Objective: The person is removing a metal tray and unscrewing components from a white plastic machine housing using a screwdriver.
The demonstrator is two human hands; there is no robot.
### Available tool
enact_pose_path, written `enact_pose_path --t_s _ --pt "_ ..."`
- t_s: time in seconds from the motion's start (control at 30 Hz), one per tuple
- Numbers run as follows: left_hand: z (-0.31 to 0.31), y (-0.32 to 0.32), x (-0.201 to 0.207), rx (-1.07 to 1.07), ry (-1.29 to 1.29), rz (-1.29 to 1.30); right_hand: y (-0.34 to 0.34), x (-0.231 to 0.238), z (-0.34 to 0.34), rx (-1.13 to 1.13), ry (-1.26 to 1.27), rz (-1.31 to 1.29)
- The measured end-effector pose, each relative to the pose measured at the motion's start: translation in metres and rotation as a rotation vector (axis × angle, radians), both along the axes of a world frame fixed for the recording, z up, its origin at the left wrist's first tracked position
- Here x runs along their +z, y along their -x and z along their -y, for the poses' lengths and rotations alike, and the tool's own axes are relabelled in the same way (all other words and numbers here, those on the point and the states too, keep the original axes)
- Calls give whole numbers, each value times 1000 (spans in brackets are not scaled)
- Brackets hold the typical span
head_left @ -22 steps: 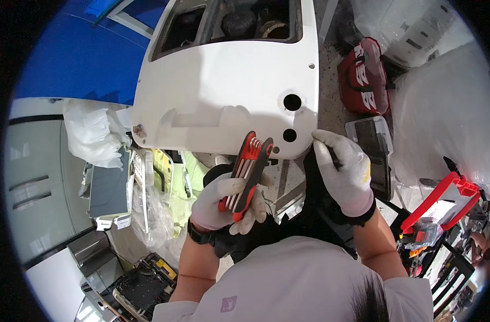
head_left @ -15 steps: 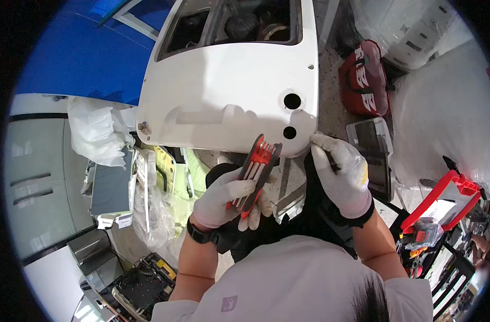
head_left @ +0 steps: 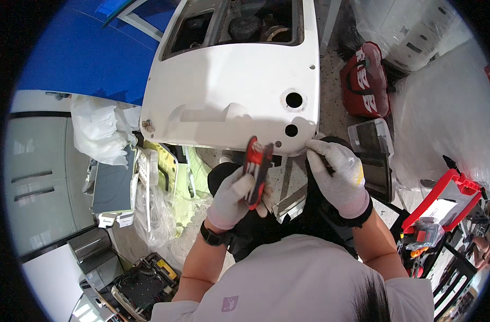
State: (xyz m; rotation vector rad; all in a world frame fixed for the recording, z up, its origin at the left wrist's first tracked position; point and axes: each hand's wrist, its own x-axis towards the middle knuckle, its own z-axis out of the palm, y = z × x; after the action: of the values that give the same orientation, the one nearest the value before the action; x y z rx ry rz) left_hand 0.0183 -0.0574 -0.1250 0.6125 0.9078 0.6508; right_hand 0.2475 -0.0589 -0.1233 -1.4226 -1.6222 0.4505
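My gloved left hand [head_left: 231, 199] is closed round a red and black folding hex key set [head_left: 257, 173], held up in front of the near edge of a large white casing [head_left: 223, 88]. Silvery keys lie folded between its sides. At the casing's near right corner is my gloved right hand [head_left: 339, 174], its thumb and fingers curled together, fingertips by the edge. Whether something small sits between them I cannot make out. Two round dark holes, a large one [head_left: 293, 100] and a smaller one [head_left: 291, 130], pierce the casing close by. Dark parts show through its far opening [head_left: 245, 27].
On the right are a red bag [head_left: 365, 80], a clear-lidded box [head_left: 373, 139] and a red-rimmed tool case [head_left: 443, 201]. Plastic-wrapped goods [head_left: 443, 112] stand behind them. To the left lie white plastic wrapping [head_left: 97, 131], a grey panel [head_left: 113, 185] and yellow-green parts [head_left: 167, 166].
The hex key set has turned more upright and its keys face me less. My right hand has shifted slightly left and down, staying by the casing's corner.
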Motion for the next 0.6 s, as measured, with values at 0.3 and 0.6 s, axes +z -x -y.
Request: enact_pose_path --t_s 0.3,0.6 --pt "-25 -13 24 -26 -126 -202 2 1 1 36 -28 24" --pt "-23 -14 31 -119 -207 -413 -4 0 5 20 -27 17"
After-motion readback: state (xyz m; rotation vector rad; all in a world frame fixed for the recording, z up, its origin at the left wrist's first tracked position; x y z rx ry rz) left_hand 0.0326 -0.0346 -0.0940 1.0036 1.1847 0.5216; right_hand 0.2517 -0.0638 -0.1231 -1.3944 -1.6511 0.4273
